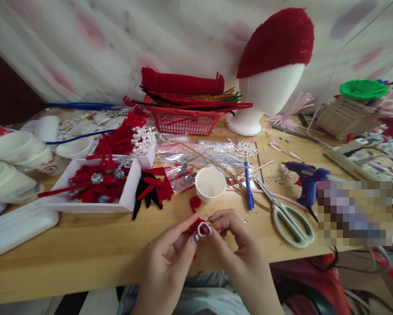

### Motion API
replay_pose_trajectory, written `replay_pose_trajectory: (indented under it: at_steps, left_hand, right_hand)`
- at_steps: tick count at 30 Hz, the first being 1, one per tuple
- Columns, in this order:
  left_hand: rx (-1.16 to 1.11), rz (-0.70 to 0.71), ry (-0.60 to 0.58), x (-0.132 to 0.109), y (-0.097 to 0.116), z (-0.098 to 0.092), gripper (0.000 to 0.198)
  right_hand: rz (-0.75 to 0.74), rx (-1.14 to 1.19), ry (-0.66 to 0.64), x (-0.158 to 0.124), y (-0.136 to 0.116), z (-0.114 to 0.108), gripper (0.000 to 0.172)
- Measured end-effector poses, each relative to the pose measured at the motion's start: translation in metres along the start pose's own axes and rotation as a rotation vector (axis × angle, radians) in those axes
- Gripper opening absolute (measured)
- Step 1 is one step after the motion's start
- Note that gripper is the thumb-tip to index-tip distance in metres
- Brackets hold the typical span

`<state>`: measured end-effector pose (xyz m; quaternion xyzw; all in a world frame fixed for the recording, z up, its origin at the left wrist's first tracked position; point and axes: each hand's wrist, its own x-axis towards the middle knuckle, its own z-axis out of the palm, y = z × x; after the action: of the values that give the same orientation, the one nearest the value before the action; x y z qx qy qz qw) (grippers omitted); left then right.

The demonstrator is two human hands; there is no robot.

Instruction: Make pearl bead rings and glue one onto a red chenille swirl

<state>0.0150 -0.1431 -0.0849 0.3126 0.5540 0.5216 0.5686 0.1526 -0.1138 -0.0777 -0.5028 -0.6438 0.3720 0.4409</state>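
Near the table's front edge, both my hands meet around a small red fuzzy piece (197, 225) with a ring of tiny white beads (203, 229) on it. My left hand (173, 249) pinches the red piece from the left, thumb and fingers closed. From the right, my right hand (237, 247) has its thumb and fingertips closed at the beaded ring. A red round end (195, 203) sticks up just behind my fingers. Right behind it stands a white paper cup (210, 183) with small silvery bits inside.
Scissors (293, 223), a blue pen (248, 188) and a blue glue gun (306, 177) lie at right. At left is a white box (135, 186) of red pieces. A red basket (186, 121) and a white head form (268, 94) stand behind.
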Motion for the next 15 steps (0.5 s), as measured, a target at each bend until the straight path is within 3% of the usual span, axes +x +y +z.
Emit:
replay_pose_trajectory:
  at_steps: [8,15]
  left_hand:
    - [0.104,0.129,-0.015,-0.0011,0.0038,0.0025,0.031]
    - [-0.057,-0.042,-0.046,-0.0024,0.0076,0.0032,0.032]
  right_hand:
    - [0.024,0.056,0.004,-0.0043,0.0032,-0.0022,0.018]
    - [0.127,0.259,-0.028,-0.0045,0.0044,-0.0032,0.013]
